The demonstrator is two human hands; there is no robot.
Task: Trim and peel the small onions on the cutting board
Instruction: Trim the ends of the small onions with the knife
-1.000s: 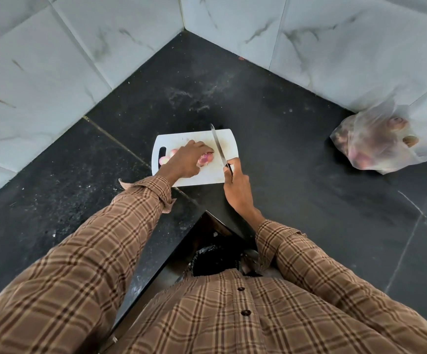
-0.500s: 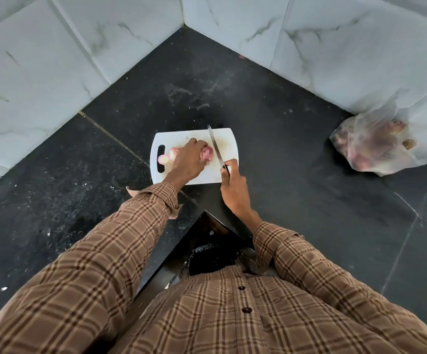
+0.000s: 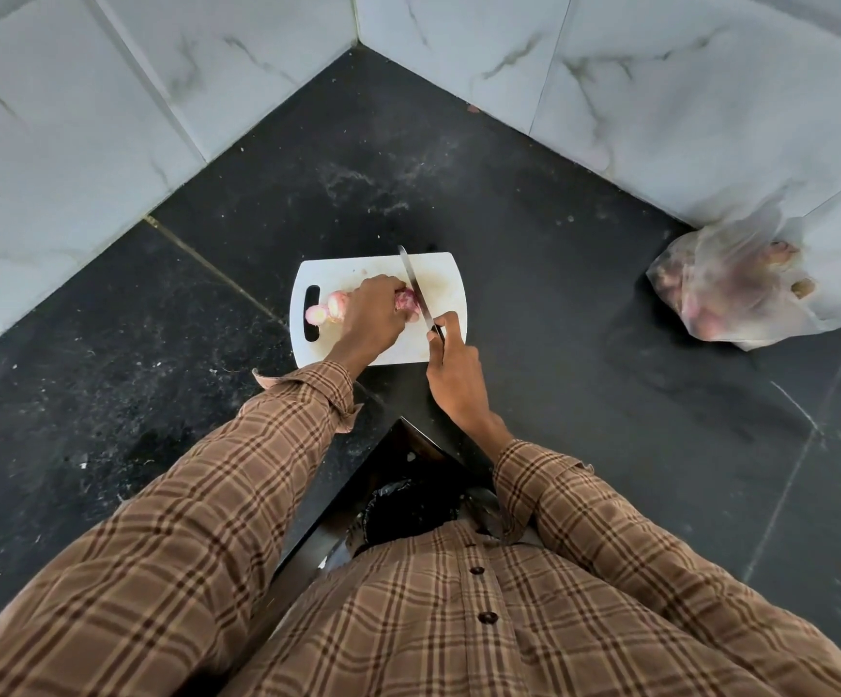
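A white cutting board (image 3: 443,284) lies on the black counter in the corner. My left hand (image 3: 372,316) curls over a small pink onion (image 3: 406,301) near the board's middle and holds it down. My right hand (image 3: 453,367) grips the handle of a knife (image 3: 415,289) whose blade stands edge-down against the onion's right side. Pale peeled onions (image 3: 325,310) lie beside the board's handle slot, partly hidden by my left hand.
A clear plastic bag (image 3: 730,294) with more onions leans against the marble wall at the right. The black counter (image 3: 584,294) has a notched front edge just below the board. White marble tiles (image 3: 106,118) close the corner behind.
The knife blade has shifted slightly left, closer onto the onion. My left hand has kept its hold on the onion. The view has tilted a little.
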